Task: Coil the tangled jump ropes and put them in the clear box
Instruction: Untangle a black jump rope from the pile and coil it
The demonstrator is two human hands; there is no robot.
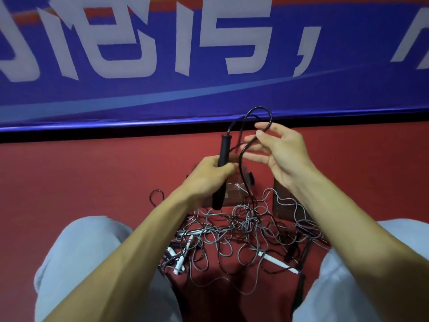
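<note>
From my remote seat: tangled jump ropes (243,233) heaped on the red floor (92,182), partly hidden by forearms. Left hand (209,175) grips a black handle (224,149). Right hand (278,154) has fingers spread across its cord (260,110); I cannot tell if it pinches. The clear box (234,194) is mostly hidden beyond.

The person wears loose trousers (76,263) of pale grey-blue cloth, soft and lightly creased, showing over both knees at the near left and near right. The left forearm (144,240) and right forearm (343,217) are uncovered all the way to the near edge, and the left hand (209,177) and right hand (287,159) are bare.
</note>
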